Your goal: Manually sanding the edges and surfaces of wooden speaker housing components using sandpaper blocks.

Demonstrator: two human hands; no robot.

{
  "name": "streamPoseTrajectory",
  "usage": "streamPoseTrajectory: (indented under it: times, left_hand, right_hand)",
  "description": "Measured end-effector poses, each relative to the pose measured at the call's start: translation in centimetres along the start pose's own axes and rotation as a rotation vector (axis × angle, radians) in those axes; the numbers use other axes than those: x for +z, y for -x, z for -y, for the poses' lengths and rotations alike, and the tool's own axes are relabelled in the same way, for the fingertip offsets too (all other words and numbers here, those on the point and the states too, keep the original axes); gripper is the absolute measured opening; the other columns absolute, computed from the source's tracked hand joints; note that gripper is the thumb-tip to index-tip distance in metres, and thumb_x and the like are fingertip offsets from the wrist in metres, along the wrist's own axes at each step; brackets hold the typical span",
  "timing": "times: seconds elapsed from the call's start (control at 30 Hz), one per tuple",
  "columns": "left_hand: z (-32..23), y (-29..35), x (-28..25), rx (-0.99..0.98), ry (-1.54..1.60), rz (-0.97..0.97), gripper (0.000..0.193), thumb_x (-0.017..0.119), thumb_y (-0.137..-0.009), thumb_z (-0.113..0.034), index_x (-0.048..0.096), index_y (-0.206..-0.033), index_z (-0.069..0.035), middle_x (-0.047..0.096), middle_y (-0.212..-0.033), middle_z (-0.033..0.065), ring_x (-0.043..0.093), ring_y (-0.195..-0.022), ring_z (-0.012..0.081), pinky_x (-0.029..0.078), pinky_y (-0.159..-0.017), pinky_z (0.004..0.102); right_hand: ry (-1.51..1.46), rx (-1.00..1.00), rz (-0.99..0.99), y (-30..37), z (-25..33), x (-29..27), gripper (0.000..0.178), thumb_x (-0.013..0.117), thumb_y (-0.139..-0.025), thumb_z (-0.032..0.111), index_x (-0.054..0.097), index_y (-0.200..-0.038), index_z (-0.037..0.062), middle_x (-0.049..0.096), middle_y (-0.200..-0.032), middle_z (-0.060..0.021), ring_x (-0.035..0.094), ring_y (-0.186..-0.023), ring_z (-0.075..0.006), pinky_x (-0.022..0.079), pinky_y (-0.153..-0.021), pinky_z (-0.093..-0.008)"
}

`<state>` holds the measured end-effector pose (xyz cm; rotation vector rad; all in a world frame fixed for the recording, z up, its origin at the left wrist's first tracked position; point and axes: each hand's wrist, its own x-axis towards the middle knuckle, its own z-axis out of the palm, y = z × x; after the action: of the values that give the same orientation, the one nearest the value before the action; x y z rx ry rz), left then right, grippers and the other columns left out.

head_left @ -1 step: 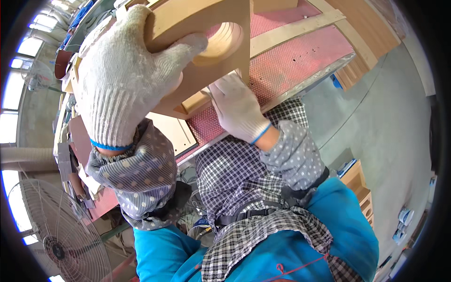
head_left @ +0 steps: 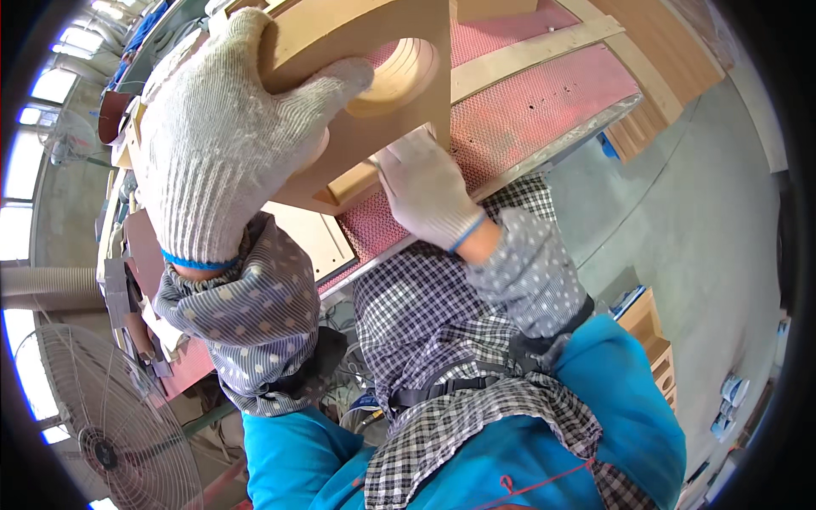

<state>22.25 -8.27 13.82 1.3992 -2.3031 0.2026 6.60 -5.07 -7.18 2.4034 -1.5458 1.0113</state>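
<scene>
A brown wooden box (head_left: 374, 140) with a round cut-out and a rectangular opening in its face stands tilted before me. My left hand (head_left: 217, 140), in a white knitted glove with a blue cuff edge, grips the box from the left. Its thumb stretches across the face to the rim of the round hole. At the lower opening, my gloved right hand (head_left: 429, 187) presses its bent fingers against the edge. Whatever those fingertips hold, if anything, is hidden. Beneath the box lies a pink mesh-covered work surface (head_left: 544, 110).
A pale wooden strip (head_left: 535, 59) crosses the work surface at the right. A light panel (head_left: 310, 242) sits at its near left end. Lower left stands a wire-caged fan (head_left: 106, 446). Wooden boards (head_left: 671, 51) lie far right, and a wooden piece with holes (head_left: 650, 340) rests lower right.
My right hand and forearm have shifted very slightly to the left along the opening's edge. The left hand and the box have barely moved.
</scene>
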Motion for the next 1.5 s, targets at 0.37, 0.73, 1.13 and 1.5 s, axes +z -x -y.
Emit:
streamPoseTrajectory:
  times: [0.37, 0.73, 1.13, 1.5]
  left_hand:
    - [-0.4, -0.2, 0.1, -0.004, -0.023, -0.011, 0.053, 0.087, -0.085, -0.046, 0.075, -0.117, -0.005, 0.079, -0.1, 0.0126, 0.079, -0.088, 0.0247, 0.06, -0.079, 0.0381]
    - [-0.5, -0.5, 0.0, 0.011, -0.051, -0.012, 0.053, 0.086, -0.086, -0.045, 0.075, -0.119, -0.005, 0.079, -0.1, 0.0122, 0.079, -0.09, 0.0234, 0.06, -0.08, 0.0374]
    - [-0.7, -0.4, -0.2, 0.01, -0.086, -0.004, 0.052, 0.086, -0.087, -0.044, 0.075, -0.118, -0.004, 0.078, -0.098, 0.0111, 0.077, -0.088, 0.0212, 0.059, -0.08, 0.037]
    - [-0.9, -0.4, 0.4, 0.041, -0.088, -0.051, 0.054, 0.086, -0.087, -0.046, 0.073, -0.118, -0.003, 0.078, -0.096, 0.0125, 0.077, -0.085, 0.022, 0.059, -0.078, 0.0359]
  right_hand:
    - [0.008, 0.017, 0.048, 0.0, 0.0, 0.0, 0.017, 0.062, -0.098, 0.014, 0.068, -0.108, 0.0012, 0.068, -0.119, -0.0208, 0.064, -0.116, -0.0371, 0.052, -0.103, -0.0479]
    - [0.125, -0.081, -0.121, 1.1, -0.2, 1.2, 0.023, 0.063, -0.091, 0.017, 0.071, -0.105, 0.0007, 0.072, -0.115, -0.0188, 0.067, -0.115, -0.0315, 0.051, -0.099, -0.0435]
    - [0.023, -0.069, -0.305, -0.4, -0.7, 1.5, 0.018, 0.065, -0.092, 0.018, 0.074, -0.084, 0.0034, 0.072, -0.081, -0.018, 0.073, -0.079, -0.0361, 0.059, -0.072, -0.0494]
    - [0.04, -0.118, -0.314, 0.1, -1.6, 1.6, 0.019, 0.064, -0.093, 0.017, 0.072, -0.085, 0.0017, 0.068, -0.077, -0.0161, 0.071, -0.075, -0.0356, 0.059, -0.073, -0.0499]
